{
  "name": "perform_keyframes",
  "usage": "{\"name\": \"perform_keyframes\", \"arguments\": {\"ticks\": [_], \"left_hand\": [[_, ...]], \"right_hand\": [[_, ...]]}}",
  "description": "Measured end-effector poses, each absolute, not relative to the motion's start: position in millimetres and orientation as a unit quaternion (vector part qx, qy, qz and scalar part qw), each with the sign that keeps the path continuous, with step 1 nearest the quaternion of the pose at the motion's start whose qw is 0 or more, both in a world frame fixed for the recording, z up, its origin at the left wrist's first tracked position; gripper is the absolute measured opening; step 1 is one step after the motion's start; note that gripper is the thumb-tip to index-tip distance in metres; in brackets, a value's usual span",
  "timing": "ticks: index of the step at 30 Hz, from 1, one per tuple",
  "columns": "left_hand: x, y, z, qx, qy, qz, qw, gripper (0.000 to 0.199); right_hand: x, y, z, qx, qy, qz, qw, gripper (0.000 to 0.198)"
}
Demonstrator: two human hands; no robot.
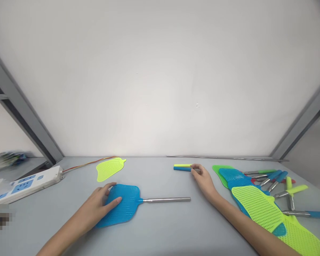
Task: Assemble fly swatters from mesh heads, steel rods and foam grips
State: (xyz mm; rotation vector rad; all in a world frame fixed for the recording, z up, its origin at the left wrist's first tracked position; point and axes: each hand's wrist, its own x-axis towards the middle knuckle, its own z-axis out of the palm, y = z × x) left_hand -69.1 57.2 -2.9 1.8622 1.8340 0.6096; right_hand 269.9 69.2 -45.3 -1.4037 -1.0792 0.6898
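A blue fly swatter point(128, 202) lies in front of me, its bare metal rod pointing right. My left hand point(102, 202) holds its mesh head at the left edge, thumb on top and the other fingers around the rim. Farther back, two short handle sleeves lie side by side, a yellow one point(181, 165) behind a blue one point(181, 169). My right hand point(202, 177) pinches the right end of the blue sleeve, with its fingertips also against the yellow one. A loose yellow swatter head point(110, 169) rests at the back left.
Several fly swatters in green, blue and yellow point(258, 206) are piled at the right under my right forearm. A white power strip point(26, 185) with a thin cable sits at the left. One long thin metal rod point(224, 158) runs along the wall point(160, 89).
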Motion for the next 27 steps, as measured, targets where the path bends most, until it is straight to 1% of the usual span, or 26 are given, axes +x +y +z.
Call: {"name": "perform_keyframes", "arguments": {"ticks": [2, 7, 11, 14, 23, 27], "left_hand": [[-70.8, 56.4, -3.8, 0.687, 0.669, 0.204, 0.198, 0.054], [-79.3, 58.9, 1.8, 0.716, 0.645, 0.159, 0.216, 0.049], [-85.1, 62.6, 0.0, 0.735, 0.635, 0.143, 0.192, 0.048], [-84.3, 61.6, -2.1, 0.743, 0.627, 0.131, 0.193, 0.045], [-82.5, 58.8, -1.7, 0.746, 0.621, 0.134, 0.200, 0.042], [-81.8, 58.8, -0.6, 0.747, 0.625, 0.124, 0.189, 0.040]], "right_hand": [[269.5, 69.1, -45.6, -0.599, -0.477, 0.289, 0.574, 0.019], [267.2, 69.0, -46.0, -0.590, -0.522, 0.273, 0.552, 0.014], [268.2, 70.7, -50.0, -0.589, -0.539, 0.267, 0.539, 0.021], [270.0, 71.9, -53.6, -0.590, -0.544, 0.268, 0.534, 0.025], [269.0, 72.2, -50.0, -0.571, -0.540, 0.292, 0.545, 0.021], [269.6, 70.1, -47.3, -0.572, -0.523, 0.295, 0.559, 0.024]]}}
